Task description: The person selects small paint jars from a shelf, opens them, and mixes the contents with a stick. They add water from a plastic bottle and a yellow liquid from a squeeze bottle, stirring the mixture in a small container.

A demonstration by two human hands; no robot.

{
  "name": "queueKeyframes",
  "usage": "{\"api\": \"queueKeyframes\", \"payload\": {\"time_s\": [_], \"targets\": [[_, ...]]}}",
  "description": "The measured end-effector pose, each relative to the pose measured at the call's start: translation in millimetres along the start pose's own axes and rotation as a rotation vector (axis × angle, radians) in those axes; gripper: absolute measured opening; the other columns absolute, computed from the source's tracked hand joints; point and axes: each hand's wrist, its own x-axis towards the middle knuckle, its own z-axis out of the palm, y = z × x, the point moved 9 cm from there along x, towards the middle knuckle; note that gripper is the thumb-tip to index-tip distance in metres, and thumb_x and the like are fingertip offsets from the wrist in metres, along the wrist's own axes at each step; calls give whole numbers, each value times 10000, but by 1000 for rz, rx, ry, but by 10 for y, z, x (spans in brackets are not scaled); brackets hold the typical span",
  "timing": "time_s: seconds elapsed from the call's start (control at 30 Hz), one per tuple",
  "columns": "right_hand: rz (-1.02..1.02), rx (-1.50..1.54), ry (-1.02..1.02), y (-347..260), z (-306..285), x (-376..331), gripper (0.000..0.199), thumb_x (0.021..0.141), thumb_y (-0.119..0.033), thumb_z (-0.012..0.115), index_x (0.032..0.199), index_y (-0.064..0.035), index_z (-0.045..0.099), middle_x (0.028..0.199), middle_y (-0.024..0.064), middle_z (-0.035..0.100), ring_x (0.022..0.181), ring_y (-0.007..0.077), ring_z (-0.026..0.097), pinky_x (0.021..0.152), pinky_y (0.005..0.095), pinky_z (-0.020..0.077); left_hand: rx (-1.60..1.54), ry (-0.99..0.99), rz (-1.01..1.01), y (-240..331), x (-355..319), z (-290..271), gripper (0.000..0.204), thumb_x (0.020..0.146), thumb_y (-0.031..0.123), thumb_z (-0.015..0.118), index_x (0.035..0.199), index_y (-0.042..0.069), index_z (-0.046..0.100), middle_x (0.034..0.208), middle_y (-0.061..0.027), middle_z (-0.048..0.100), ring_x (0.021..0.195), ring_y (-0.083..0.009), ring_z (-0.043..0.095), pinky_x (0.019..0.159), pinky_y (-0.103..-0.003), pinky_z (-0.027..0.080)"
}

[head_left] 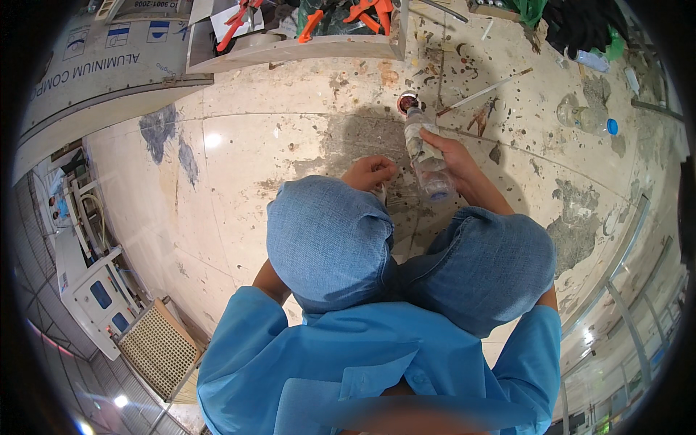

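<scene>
From far left to near right, the clear plastic bottle (424, 151) slants through the grip of the right hand (451, 156), which is closed round its middle. Its neck points away from the person toward a small round container (407, 102) just beyond the grip; its base faces back toward the knees. Left of the grip, the left hand (370, 172) has its fingers curled, and whether they pinch anything I cannot tell. The bottle hides some right-hand fingers; whether its neck touches the container is unclear. Well left of the grip stand a woven-seat chair (161, 346) and a grey panel (138, 98); beyond it, a tray (304, 52) holds orange-handled tools. Stained pale floor tiles (239, 163) spread beneath; a second, blue-capped bottle (586, 118) lies to the grip's far right
</scene>
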Motion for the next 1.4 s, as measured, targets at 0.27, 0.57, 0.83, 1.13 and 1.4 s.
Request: {"api": "queueKeyframes", "payload": {"time_s": [0.27, 0.57, 0.83, 1.13, 1.4], "targets": [[-17, 17, -22, -10, 28, 2, 367, 1039, -445, 691, 1090, -89, 763, 925, 22, 760, 747, 158, 730, 608, 333, 567, 32, 11, -7, 21, -16, -6, 356, 1038, 392, 701, 1218, 86, 732, 960, 7, 709, 837, -91, 608, 734, -278, 477], [-18, 11, 4, -31, 40, -31, 374, 1041, -441, 689, 1094, -78, 762, 930, 36, 762, 743, 168, 731, 595, 332, 568, -5, 12, -13, -22, 4, -14, 406, 1024, 407, 729, 1237, 62, 733, 995, -25, 720, 855, -120, 639, 737, -309, 521], [-27, 21, 21, -35, 34, -35, 367, 1045, -419, 689, 1098, -63, 765, 931, 42, 762, 727, 173, 726, 586, 328, 566, -12, 11, 9, 27, -24, -2, 387, 1030, 410, 719, 1230, 79, 736, 966, -1, 718, 826, -98, 617, 719, -287, 489], [-39, 7, 0, -53, 53, -45, 361, 1051, -399, 686, 1101, -50, 758, 926, 51, 756, 719, 176, 732, 575, 333, 572, 5, 17, 11, 7, -1, -7, 399, 1032, 422, 718, 1229, 75, 738, 958, 17, 714, 813, -92, 611, 710, -275, 474], [-50, 8, -17, -55, 66, -37, 364, 1056, -405, 677, 1105, -52, 755, 928, 46, 750, 708, 176, 723, 578, 327, 566, 2, -16, 7, 5, 4, 5, 406, 1023, 386, 718, 1246, 47, 735, 1005, -37, 721, 860, -128, 658, 757, -320, 549]]}}
